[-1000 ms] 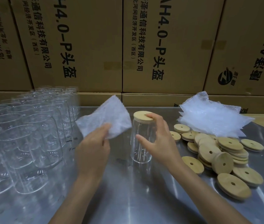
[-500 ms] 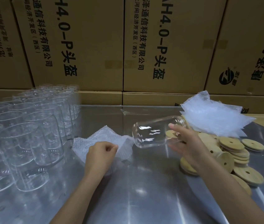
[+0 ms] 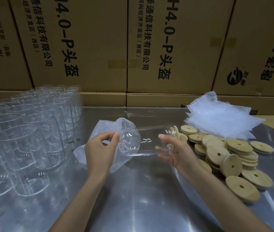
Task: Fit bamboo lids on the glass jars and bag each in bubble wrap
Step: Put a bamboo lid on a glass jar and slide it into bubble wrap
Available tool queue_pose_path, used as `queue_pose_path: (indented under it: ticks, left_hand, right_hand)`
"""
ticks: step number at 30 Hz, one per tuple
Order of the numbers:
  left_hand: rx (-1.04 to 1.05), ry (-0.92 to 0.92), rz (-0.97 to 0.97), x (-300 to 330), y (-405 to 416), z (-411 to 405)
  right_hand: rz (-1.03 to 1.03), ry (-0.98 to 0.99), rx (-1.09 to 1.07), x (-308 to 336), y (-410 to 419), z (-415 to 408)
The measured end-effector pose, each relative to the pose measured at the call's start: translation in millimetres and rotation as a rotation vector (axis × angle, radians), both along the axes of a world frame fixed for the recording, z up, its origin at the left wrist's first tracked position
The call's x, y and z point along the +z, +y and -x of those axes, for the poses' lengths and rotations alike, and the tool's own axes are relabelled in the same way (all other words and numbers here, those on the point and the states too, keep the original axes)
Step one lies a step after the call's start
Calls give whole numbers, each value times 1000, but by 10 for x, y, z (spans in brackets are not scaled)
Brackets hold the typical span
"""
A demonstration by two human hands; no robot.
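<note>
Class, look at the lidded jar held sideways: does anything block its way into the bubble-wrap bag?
Nothing visible does. The jar, held by the right hand, has its base at the mouth of the bag, which the left hand holds open.

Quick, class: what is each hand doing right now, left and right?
Left hand: pinches the mouth of the bubble wrap bag open.
Right hand: holds the lidded glass jar on its side, base at the bag's mouth.
</note>
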State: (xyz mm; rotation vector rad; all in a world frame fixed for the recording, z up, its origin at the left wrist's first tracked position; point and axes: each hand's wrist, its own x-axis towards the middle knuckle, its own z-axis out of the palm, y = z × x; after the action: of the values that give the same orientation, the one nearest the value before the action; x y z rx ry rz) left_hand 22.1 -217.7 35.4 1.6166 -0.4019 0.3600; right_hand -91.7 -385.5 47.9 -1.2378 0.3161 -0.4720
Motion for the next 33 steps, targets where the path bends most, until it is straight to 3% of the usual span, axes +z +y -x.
queue_pose_path:
  ticks: [5,8,11,18,21,23,25,29,33]
  left_hand:
    - [27,-233,24,69,-10,140]
    - [24,-449,-99,77,-51,225]
    - [-34,-627,-216,26,-147,351]
    - [-229,-614,-299,-49,-234,483]
    - [15,-820,-415,-39,-207,427]
    - [167,-913,-520,-36,-195,365]
    - [189,-934,-599,-38,-191,338]
    - [153,-943,-679,-86,-252,425]
    - [-13,-838,-719,-100,-297,537]
  right_hand:
    - [71,-44,-80,-45,92,-14]
    - [88,-26,-109,-105,162,-33]
    - [-19,-35,-78,-164,255,-71]
    - [-346,-35,62,-172,231,-70]
    - [-414,-10,80,-134,184,-46]
    - [-392,8,80,-121,163,-38]
    - [-327,11,95,-127,148,-45]
    - [-293,-40,148,-153,122,-57]
    - [-288,-76,100,-157,54,-55]
